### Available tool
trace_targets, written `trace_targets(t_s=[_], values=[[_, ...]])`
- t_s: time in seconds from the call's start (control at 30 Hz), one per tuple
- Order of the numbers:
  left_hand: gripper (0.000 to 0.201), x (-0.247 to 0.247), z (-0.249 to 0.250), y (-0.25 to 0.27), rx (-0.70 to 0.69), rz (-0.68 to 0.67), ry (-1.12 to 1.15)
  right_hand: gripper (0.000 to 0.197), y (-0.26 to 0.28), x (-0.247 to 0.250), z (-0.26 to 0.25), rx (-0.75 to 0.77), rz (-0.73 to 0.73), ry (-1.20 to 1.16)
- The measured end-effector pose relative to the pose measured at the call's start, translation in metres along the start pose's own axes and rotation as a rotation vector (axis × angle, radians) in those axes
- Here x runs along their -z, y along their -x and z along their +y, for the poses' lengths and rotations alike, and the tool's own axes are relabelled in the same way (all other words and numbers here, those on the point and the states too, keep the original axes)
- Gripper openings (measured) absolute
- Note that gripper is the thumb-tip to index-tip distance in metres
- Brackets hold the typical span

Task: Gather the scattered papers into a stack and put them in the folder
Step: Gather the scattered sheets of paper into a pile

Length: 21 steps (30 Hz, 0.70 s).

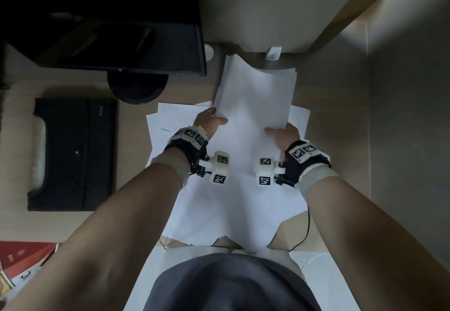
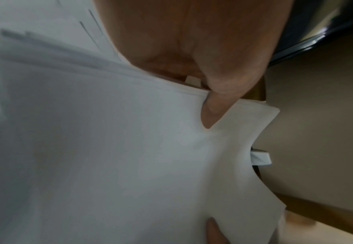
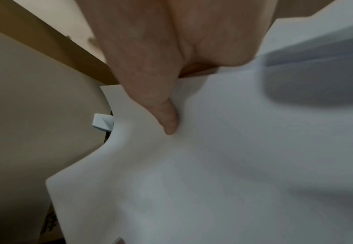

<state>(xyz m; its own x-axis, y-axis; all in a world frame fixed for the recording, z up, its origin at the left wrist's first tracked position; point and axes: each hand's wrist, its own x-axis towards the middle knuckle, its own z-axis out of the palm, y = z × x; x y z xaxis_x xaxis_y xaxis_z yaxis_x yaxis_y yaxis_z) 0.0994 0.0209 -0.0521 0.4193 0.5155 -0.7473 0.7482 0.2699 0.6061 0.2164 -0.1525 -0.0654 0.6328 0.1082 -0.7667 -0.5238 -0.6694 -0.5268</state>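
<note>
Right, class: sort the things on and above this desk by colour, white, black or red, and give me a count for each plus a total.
White: 1, the held stack of papers
Black: 2, the monitor and the folder
Red: 1, the booklet
Total: 4
The loose sheets underneath overlap too much to count.

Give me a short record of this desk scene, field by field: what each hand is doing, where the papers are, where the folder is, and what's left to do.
left hand: grips the left edge of the held stack, thumb on top
right hand: grips the right edge of the held stack, thumb on top
held stack: white sheets lifted off the desk, bowed between the hands
loose papers: lie spread on the desk beneath the stack
folder: black, flat on the desk left of the papers, untouched
remaining: gather the loose papers, then fill the folder
</note>
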Motion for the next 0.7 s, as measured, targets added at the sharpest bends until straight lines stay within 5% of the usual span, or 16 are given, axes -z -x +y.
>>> trace_targets(t_s=[0.2,0.43,0.53,0.7], values=[[0.035,-0.018,-0.024,0.041,-0.016,0.105,-0.062,0.038,0.027,0.019,0.025,0.112,-0.016,-0.013],[0.06,-0.033,-0.066,0.086,0.085,0.196,0.036,0.042,0.051,0.04,0.061,0.14,-0.096,0.018],[0.041,-0.039,-0.082,0.1,0.153,0.141,0.037,0.041,0.057,0.042,0.075,0.132,-0.117,0.055],[0.036,-0.046,-0.102,0.112,0.193,0.123,0.098,0.026,0.07,0.041,0.088,0.127,-0.163,0.121]])
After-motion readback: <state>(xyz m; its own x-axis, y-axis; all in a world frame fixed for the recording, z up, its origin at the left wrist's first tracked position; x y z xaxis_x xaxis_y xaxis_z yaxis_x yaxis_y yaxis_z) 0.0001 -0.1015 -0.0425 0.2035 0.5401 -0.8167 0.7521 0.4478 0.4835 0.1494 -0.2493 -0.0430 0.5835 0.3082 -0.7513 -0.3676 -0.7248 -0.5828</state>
